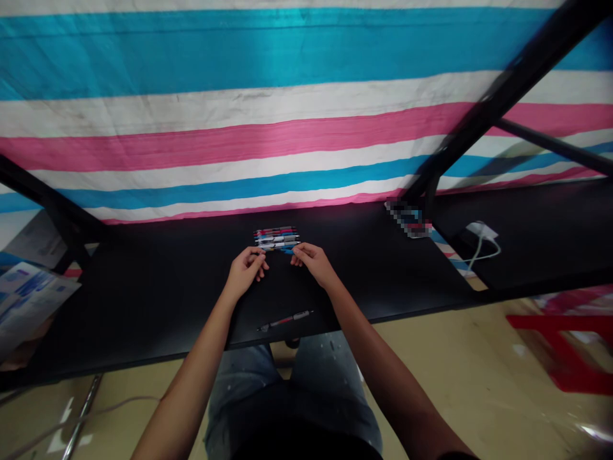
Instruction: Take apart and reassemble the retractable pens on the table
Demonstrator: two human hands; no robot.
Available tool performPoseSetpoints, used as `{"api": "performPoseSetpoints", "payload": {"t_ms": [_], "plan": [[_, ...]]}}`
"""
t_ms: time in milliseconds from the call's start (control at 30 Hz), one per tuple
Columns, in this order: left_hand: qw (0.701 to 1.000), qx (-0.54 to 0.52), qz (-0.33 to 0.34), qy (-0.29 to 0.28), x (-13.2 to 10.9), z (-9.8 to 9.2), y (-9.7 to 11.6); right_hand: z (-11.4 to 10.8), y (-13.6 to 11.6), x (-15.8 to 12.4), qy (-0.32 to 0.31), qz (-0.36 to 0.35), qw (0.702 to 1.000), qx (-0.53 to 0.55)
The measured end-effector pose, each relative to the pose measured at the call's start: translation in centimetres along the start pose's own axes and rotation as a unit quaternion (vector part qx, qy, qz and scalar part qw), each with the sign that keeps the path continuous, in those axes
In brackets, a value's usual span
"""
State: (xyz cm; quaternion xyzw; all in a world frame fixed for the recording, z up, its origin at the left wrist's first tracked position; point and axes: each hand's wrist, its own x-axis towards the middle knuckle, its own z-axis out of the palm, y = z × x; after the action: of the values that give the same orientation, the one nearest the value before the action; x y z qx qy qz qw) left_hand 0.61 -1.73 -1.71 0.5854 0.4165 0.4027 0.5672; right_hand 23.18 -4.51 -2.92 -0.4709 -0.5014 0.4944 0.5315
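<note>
Several pens (276, 237) lie side by side in a stack of rows on the black table (158, 287). Just below them, a pen with a blue part (286, 251) spans the gap between my hands. My left hand (249, 263) is closed in a pinch at its left end. At its blue right end, my right hand (309, 258) is pinched too. My fingers hide both tips of this pen. Closer to me, a lone dark grey pen (285, 321) with a reddish middle lies slightly slanted near the table's front edge.
A pixelated flat object (409, 219) lies at the table's right, beside a black frame post (431, 185). A white cable (488, 239) rests on the neighbouring table. Printed plastic packaging (31, 306) sits at far left. Striped sheeting (268, 140) hangs behind. A red stool (565, 351) stands lower right.
</note>
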Motion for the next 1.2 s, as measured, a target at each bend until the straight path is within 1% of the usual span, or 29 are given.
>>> {"api": "performPoseSetpoints", "payload": {"t_ms": [367,600,900,1200], "plan": [[1.0,0.0,-0.003,0.01,0.04,-0.02,0.11,0.1,-0.14,-0.05,0.017,0.004,1.0,-0.004],[1.0,0.011,-0.005,0.008,-0.01,-0.08,0.09,0.08,-0.08,-0.04,0.016,0.006,1.0,-0.004],[1.0,0.011,-0.02,0.003,-0.03,-0.23,0.28,0.0,0.11,-0.02,0.034,0.013,0.999,0.016],[0.999,0.042,-0.023,-0.015,-0.06,-0.42,-0.38,-0.41,0.77,0.09,0.016,0.011,1.0,0.016]]}}
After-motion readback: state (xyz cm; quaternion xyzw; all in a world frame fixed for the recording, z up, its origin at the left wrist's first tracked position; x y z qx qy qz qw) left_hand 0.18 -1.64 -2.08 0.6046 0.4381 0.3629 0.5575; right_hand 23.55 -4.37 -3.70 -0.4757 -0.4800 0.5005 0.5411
